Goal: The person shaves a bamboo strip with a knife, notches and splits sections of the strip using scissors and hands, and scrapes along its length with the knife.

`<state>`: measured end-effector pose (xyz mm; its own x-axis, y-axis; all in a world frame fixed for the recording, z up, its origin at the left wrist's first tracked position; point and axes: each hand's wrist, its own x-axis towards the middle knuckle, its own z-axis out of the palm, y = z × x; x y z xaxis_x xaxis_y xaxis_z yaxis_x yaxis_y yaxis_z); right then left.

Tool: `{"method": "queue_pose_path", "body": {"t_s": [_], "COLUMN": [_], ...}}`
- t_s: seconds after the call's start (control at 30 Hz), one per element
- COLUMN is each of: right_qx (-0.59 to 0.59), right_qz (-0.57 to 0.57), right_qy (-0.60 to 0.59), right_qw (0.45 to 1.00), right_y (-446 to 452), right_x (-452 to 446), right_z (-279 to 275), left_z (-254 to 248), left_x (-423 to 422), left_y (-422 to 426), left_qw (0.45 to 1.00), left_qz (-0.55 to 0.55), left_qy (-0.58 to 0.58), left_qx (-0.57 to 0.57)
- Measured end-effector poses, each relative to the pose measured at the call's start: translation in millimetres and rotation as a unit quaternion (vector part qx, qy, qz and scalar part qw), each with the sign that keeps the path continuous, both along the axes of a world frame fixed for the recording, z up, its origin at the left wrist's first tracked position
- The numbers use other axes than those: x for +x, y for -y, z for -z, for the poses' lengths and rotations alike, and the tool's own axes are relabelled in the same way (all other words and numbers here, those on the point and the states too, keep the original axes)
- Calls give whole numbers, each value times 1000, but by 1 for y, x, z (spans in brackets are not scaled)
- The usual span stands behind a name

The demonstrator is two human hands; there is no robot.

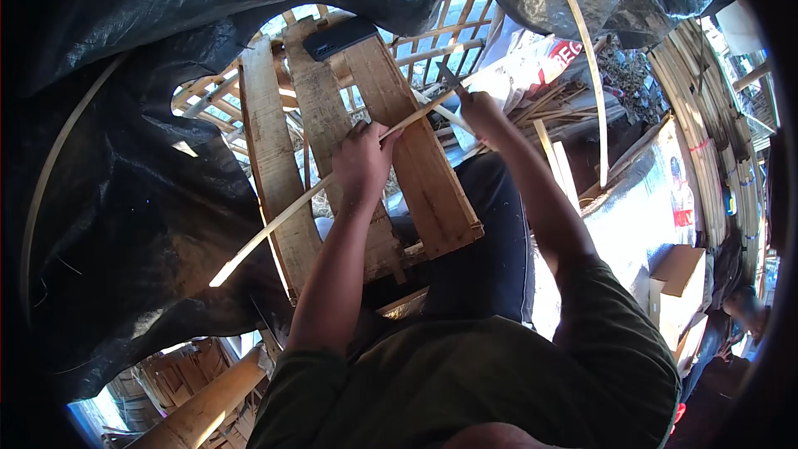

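My left hand (363,160) is closed around a long pale bamboo strip (270,229). The strip slants across a slatted wooden bench (436,187), its lower end jutting past the left edge. In my right hand (485,119) is a knife (449,76), its dark blade pointing up and left beside the strip's upper end. Whether the blade touches the strip, I cannot tell. A black phone-like flat object (339,38) lies at the far end of the bench.
Black plastic sheeting (125,191) hangs at the left and overhead. Thin sticks (553,104) lie beyond my right hand, and bundled bamboo strips (706,108) line the right side. A cardboard box (677,274) sits at the right; another person (744,312) is at the lower right edge.
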<state>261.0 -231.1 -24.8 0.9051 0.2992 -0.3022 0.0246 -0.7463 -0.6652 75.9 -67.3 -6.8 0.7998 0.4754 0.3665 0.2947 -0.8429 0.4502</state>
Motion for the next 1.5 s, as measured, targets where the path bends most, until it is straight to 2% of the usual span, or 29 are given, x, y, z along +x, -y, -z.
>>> {"method": "queue_pose_path", "body": {"t_s": [0.03, 0.13, 0.2, 0.23, 0.27, 0.37, 0.43, 0.5, 0.53, 0.63, 0.67, 0.7, 0.77, 0.8, 0.83, 0.9, 0.93, 0.97, 1.03, 1.07, 1.1, 1.17, 1.2, 1.27, 1.3, 1.33, 1.37, 1.43, 1.5], "right_qx": [-9, 60, 55, 108, 58, 138, 87, 119, 79, 154, 117, 51, 38, 106, 42, 113, 84, 45, 46, 40, 22, 81, 96, 59, 53, 46, 2, 67, 23], "right_qz": [0, 133, 66, 84, 46, 77, 120, 98, 76, 40, 100, 133, 30, 81, 47, -9, 37, 82, 43, 62, 32, -11, 47, 49, 24, 83, 27, 48, 120], "right_qy": [-123, -108, -128, -149, -68, -244, -110, -148, -95, -230, -181, -125, -51, -47, -35, -222, -202, -112, -79, -107, -42, -172, -207, -83, -48, -115, -3, -168, 2], "right_qw": [992, 983, 988, 979, 995, 957, 983, 977, 989, 960, 971, 982, 998, 990, 997, 968, 975, 989, 995, 992, 998, 982, 972, 994, 997, 989, 1000, 982, 993], "right_y": [7, 28, 4, -8, -5, 21, 18, -10, -9, 23, 28, 22, -4, -10, -2, 22, 30, 29, 9, -6, -3, 20, 30, 22, 4, -11, -8, 12, 3], "right_x": [20, 53, 5, -13, -14, 34, 35, -16, -19, 40, 59, 39, 5, -24, -2, 31, 61, 53, 33, -12, -18, 21, 53, 56, 23, -19, -16, 27, 17], "right_z": [-4, 5, -10, -9, -7, -5, 3, -10, -8, 7, 23, 3, 14, 5, 20, 7, 31, 13, 29, -5, -11, -1, 14, 36, 21, -16, -15, 0, -3], "left_z": [1, 2, 2, 1, 1, 0, 1, 2, 1, 2, 2, 5, 7, 6, 7, 6, 4, 6, 4, 0, -1, 2, 0, 3, 4, 4, 4, 7, 3], "left_x": [-1, 1, 2, 3, 1, 0, 0, 1, 1, -2, -1, -5, 0, 0, 0, -3, -2, -3, -2, -3, -5, -9, -6, -5, -5, -3, -3, -8, -6], "left_y": [1, 1, 0, -1, 0, 1, 0, 1, 1, 2, 0, 0, -1, -3, -2, -1, -4, -3, -3, -2, 0, 2, 0, -2, -3, -4, -5, -1, -4], "left_qw": [1000, 1000, 1000, 1000, 1000, 1000, 1000, 1000, 1000, 1000, 1000, 1000, 1000, 999, 999, 999, 999, 999, 999, 1000, 1000, 1000, 1000, 1000, 1000, 1000, 999, 1000, 999], "left_qz": [-1, -4, -7, -4, -2, -5, -8, -11, -14, -11, -10, -11, -19, -17, -18, -19, -22, -18, -12, -18, -23, -21, -21, -19, -17, -20, -18, -12, -4], "left_qy": [4, 10, 11, 7, 1, 5, 8, 11, 0, -4, 2, 3, -3, 26, 27, 26, 31, 32, 38, 22, 3, 1, 6, 12, 14, 16, 21, 21, 38], "left_qx": [4, 6, 4, 6, 6, 4, 0, -6, -3, 5, 12, 12, 7, 17, 16, 29, 29, 21, 12, -1, -15, -8, 4, 7, 8, 6, 16, 19, -2]}}
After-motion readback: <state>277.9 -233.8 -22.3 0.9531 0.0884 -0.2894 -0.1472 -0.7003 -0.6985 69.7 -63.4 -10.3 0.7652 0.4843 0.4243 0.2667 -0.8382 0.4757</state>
